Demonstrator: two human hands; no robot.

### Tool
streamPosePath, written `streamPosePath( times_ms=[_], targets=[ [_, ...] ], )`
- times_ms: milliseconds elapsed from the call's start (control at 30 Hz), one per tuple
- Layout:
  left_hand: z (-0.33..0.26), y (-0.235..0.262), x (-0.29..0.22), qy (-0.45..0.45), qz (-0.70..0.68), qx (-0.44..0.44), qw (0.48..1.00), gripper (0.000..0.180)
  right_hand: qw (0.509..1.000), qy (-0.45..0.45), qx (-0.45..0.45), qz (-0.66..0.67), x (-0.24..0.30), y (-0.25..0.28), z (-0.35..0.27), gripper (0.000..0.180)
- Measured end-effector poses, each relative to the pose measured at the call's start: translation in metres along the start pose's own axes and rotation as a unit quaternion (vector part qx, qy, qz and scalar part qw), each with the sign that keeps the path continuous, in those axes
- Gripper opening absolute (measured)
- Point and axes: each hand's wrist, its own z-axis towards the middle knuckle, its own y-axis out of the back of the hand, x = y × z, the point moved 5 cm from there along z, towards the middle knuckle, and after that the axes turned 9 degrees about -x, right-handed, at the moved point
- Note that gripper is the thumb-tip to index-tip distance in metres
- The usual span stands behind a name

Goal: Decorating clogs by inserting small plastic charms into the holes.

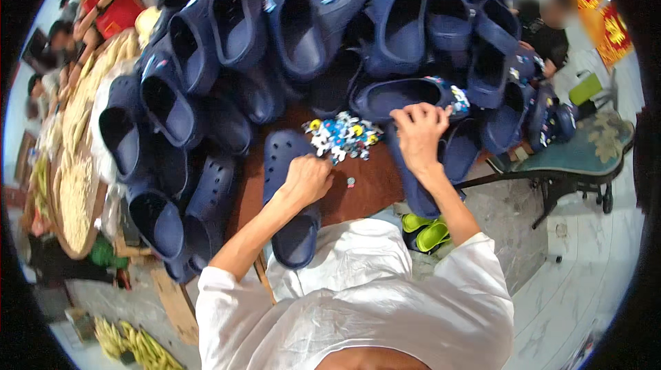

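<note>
My left hand (pixel 308 178) is curled in a fist and presses on a dark blue clog (pixel 288 156) that lies flat on the brown table (pixel 368 187). My right hand (pixel 417 134) has its fingers closed on another dark blue clog (pixel 441 156) at the table's right edge. Between the two hands lies a small heap of colourful shoe charms (pixel 343 136). One loose charm (pixel 351 181) sits alone just right of my left hand. Behind them rises a big pile of dark blue clogs (pixel 296 33), some with charms fitted.
Yellow-green sandals (pixel 425 232) lie on the floor under the table edge. A green bench (pixel 585 153) stands at the right. Another person (pixel 547 33) sits at the far right, more people (pixel 96 5) at the far left. Woven trays (pixel 76 184) line the left side.
</note>
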Motion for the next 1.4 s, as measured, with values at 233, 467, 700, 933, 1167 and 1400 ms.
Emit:
streamPosePath(
  times_ms=[233,467,700,933,1167,1400],
  targets=[
    [-0.001,-0.009,-0.001,-0.010,0.029,0.005,1.000,0.019,0.993,0.067,-0.013,0.094,0.014,0.038,0.003,0.030],
    [-0.006,0.037,0.013,0.052,-0.091,-0.077,0.992,0.018,0.970,0.135,-0.047,0.195,0.047,0.062,-0.003,0.030],
    [-0.042,0.091,0.036,0.106,-0.181,-0.078,0.975,0.019,0.958,0.146,-0.056,0.239,0.052,0.061,-0.016,0.028],
    [-0.016,0.078,0.036,0.105,-0.230,-0.113,0.961,0.015,0.950,0.153,-0.064,0.263,0.060,0.058,-0.021,0.028],
    [-0.003,0.071,0.008,0.034,-0.153,-0.109,0.982,0.039,0.946,0.167,-0.063,0.272,0.064,0.065,-0.030,0.027],
    [-0.093,0.102,0.007,0.098,-0.137,-0.051,0.984,0.066,0.927,0.165,-0.033,0.336,0.065,0.071,-0.034,0.025]
  ],
)
